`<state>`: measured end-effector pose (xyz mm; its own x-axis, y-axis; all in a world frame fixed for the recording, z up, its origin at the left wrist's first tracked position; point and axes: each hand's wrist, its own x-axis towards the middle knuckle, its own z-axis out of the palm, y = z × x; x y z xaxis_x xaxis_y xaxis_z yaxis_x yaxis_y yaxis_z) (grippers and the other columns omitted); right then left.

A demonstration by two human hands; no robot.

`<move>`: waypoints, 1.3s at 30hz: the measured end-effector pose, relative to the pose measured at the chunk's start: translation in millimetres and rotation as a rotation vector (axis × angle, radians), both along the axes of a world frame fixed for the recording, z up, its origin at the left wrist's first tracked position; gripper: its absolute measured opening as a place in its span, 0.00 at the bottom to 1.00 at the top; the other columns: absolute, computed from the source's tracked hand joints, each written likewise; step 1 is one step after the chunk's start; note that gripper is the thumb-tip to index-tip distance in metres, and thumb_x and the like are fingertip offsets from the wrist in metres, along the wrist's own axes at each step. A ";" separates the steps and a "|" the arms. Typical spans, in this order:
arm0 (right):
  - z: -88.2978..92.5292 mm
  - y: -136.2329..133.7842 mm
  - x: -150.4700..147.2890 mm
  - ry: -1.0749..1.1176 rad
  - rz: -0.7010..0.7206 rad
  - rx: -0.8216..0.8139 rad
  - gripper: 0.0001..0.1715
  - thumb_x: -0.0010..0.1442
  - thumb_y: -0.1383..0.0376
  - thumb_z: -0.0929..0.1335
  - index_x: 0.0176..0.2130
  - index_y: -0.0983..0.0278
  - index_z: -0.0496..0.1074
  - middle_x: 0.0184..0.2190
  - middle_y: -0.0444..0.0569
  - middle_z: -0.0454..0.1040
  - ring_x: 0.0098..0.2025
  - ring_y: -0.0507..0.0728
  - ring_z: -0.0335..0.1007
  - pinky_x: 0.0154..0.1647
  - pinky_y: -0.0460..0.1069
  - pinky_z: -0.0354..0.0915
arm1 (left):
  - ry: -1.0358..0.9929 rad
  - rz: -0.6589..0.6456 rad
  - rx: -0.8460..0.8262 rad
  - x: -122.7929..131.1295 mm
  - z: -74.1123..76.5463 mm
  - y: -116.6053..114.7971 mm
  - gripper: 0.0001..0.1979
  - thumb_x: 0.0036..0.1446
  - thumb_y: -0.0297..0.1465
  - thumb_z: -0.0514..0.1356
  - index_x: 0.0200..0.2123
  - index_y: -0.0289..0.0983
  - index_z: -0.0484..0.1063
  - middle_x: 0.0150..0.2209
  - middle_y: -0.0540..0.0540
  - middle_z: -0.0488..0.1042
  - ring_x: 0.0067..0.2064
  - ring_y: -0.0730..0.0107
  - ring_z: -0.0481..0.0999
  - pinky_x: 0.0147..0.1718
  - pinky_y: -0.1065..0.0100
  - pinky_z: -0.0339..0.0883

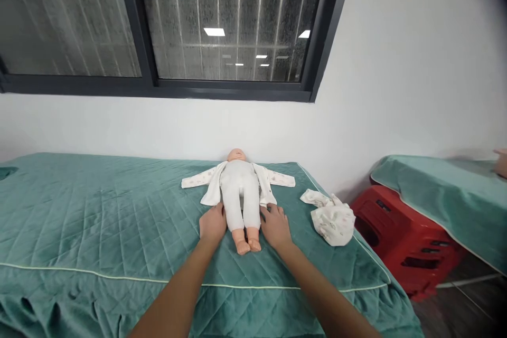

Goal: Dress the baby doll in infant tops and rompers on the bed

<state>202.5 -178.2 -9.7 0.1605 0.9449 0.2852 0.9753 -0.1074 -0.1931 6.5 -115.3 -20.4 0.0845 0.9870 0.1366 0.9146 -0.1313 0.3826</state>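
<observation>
A baby doll (241,190) with a white body lies on its back, head toward the wall and bare feet toward me. Spread open beneath and beside it is a white baby jacket (214,190), its patterned sleeves stretched out to both sides. At the jacket's lower left corner, by the doll's leg, my left hand (213,223) is closed on the hem. My right hand (276,226) pinches the lower right hem, with its fingers bent and partly apart. The doll's arms are hidden, and the fingertips are hard to make out.
A crumpled white printed garment (334,222) lies right of the doll, near the edge of the green quilted bed cover (119,222). Red stacked stools (407,243) stand between this bed and another green-covered surface (447,185). A dark-framed window (233,90) is in the wall behind.
</observation>
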 end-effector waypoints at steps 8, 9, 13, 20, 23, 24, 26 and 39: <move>-9.4 -9.8 22.3 0.051 -0.029 0.068 0.22 0.64 0.62 0.62 0.55 0.64 0.71 0.53 0.54 0.70 0.53 0.63 0.60 0.54 0.53 0.56 | -0.012 0.020 0.014 0.0 -1.4 -0.1 0.19 0.67 0.37 0.45 0.39 0.39 0.74 0.41 0.41 0.80 0.42 0.57 0.79 0.35 0.64 0.63; -9.9 -12.4 23.9 0.046 -0.030 0.063 0.22 0.64 0.61 0.62 0.54 0.64 0.72 0.53 0.54 0.70 0.53 0.63 0.60 0.53 0.53 0.57 | -0.016 0.022 0.015 -0.4 -1.3 -0.5 0.18 0.67 0.37 0.45 0.39 0.39 0.74 0.41 0.41 0.80 0.42 0.57 0.79 0.35 0.65 0.62; -11.3 -23.9 31.0 0.027 0.047 0.070 0.21 0.65 0.61 0.61 0.54 0.65 0.72 0.54 0.56 0.70 0.54 0.63 0.61 0.54 0.55 0.60 | -0.041 0.032 0.026 -3.8 -1.9 -2.7 0.17 0.67 0.38 0.46 0.40 0.39 0.73 0.42 0.42 0.80 0.42 0.61 0.78 0.34 0.67 0.60; 0.9 -55.9 98.2 -0.341 0.121 0.121 0.21 0.62 0.65 0.63 0.54 0.62 0.70 0.60 0.57 0.66 0.61 0.66 0.57 0.60 0.61 0.57 | -0.143 0.078 0.065 -9.3 -7.7 1.5 0.20 0.69 0.41 0.43 0.40 0.41 0.71 0.36 0.44 0.80 0.38 0.62 0.77 0.30 0.68 0.53; 10.2 -67.3 142.6 -0.484 -0.031 0.099 0.21 0.60 0.67 0.64 0.53 0.64 0.70 0.60 0.61 0.64 0.61 0.70 0.57 0.55 0.63 0.59 | -0.255 0.097 0.082 -9.6 -9.5 3.6 0.18 0.68 0.41 0.45 0.38 0.41 0.72 0.34 0.45 0.79 0.36 0.62 0.77 0.30 0.68 0.53; 13.7 -69.5 155.1 -0.485 -0.064 0.067 0.20 0.60 0.68 0.63 0.52 0.65 0.70 0.59 0.63 0.65 0.59 0.70 0.59 0.50 0.62 0.62 | -0.296 0.100 0.084 -10.4 -10.1 3.3 0.18 0.68 0.41 0.45 0.38 0.41 0.72 0.34 0.45 0.79 0.36 0.62 0.76 0.31 0.69 0.53; 23.1 -70.6 172.7 -0.438 -0.049 -0.027 0.19 0.58 0.71 0.62 0.48 0.66 0.72 0.53 0.64 0.69 0.52 0.68 0.65 0.43 0.57 0.64 | -0.389 0.107 0.084 -13.6 -11.6 0.9 0.17 0.67 0.40 0.46 0.37 0.41 0.72 0.33 0.46 0.79 0.35 0.63 0.76 0.31 0.69 0.55; 155.4 -44.9 27.6 1.075 0.185 -0.128 0.11 0.51 0.61 0.68 0.35 0.64 0.69 0.27 0.42 0.69 0.28 0.52 0.66 0.27 0.46 0.60 | -0.802 -0.605 0.274 17.6 97.4 -94.5 0.19 0.60 0.39 0.58 0.53 0.40 0.68 0.54 0.41 0.71 0.55 0.60 0.70 0.52 0.61 0.66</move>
<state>230.1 -223.1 145.7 0.1193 0.9927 -0.0204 0.3076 -0.0565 -0.9498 24.0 -209.8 77.1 0.3409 0.7363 0.5845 0.1575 -0.6577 0.7367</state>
